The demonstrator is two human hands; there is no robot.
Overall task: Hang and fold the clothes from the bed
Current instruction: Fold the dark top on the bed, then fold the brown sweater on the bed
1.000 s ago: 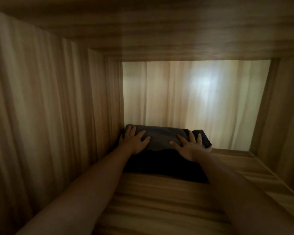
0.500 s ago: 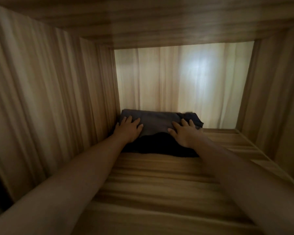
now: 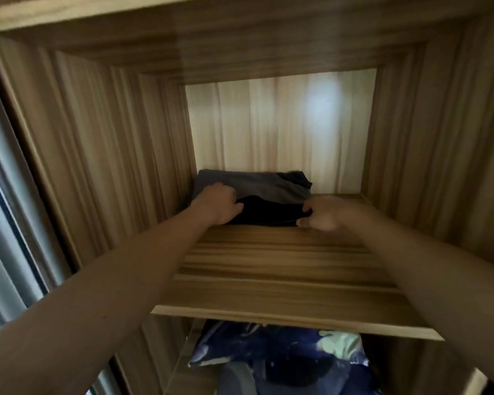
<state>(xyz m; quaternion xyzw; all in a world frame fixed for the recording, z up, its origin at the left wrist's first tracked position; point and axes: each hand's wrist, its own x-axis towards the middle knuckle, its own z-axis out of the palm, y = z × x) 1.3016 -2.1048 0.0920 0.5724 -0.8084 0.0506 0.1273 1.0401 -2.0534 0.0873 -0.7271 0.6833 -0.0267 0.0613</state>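
The wardrobe [image 3: 103,155] fills my view, its back panel lit pale at twelve o'clock. Its wooden shelf [image 3: 283,266] runs out from me, and under its front edge, at six o'clock, lies a blue patterned fabric [image 3: 268,346] I can't identify, since it is cut off by the frame. The folded stack [image 3: 271,201] sits deep on the shelf toward eleven o'clock, against the back panel and close to the left wall, with a grey garment [image 3: 257,186] on top of a black garment [image 3: 268,213]. My left hand [image 3: 216,205] curls its fingers over the stack's nine o'clock side. My right hand [image 3: 322,213] pinches the black garment's corner at four o'clock, thumb beneath. I take this as the putting-away step, squaring the pile. Next I'd need to let go gently so nothing unfolds. The dim light hides the folds, and my left fingertips are buried in cloth.
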